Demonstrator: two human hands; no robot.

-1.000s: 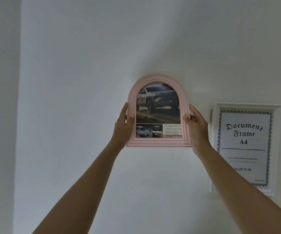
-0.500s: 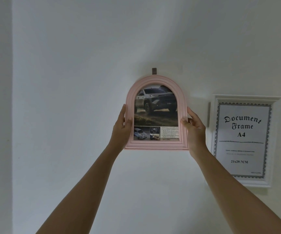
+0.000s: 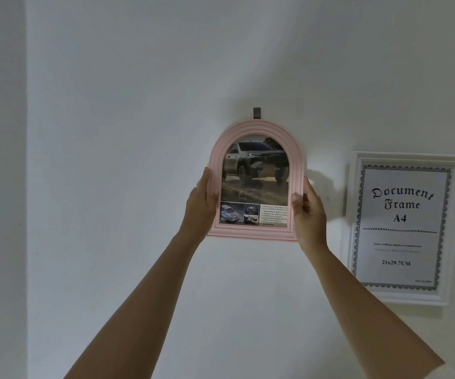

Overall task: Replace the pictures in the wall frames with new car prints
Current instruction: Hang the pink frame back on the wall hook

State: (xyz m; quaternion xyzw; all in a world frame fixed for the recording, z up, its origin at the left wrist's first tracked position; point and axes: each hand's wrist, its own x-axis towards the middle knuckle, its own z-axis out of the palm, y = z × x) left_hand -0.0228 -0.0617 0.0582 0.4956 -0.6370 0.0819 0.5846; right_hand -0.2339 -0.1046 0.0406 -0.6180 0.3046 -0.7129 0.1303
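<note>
A pink arched frame (image 3: 253, 129) holding a car print (image 3: 256, 170) is up against the white wall, its top just under a small dark wall hook (image 3: 257, 113). My left hand (image 3: 200, 203) grips the frame's left edge, thumb on the front. My right hand (image 3: 307, 212) grips the right edge the same way. A white rectangular frame (image 3: 356, 214) hangs to the right, showing its stock "Document Frame A4" insert (image 3: 400, 225).
The white wall (image 3: 125, 160) fills the view. A wall corner (image 3: 26, 187) runs vertically at the far left. The white frame's left edge is close to my right hand.
I lowered the pink frame slightly, and the wall hook above its arch came into sight. Both hands kept their grip on its sides.
</note>
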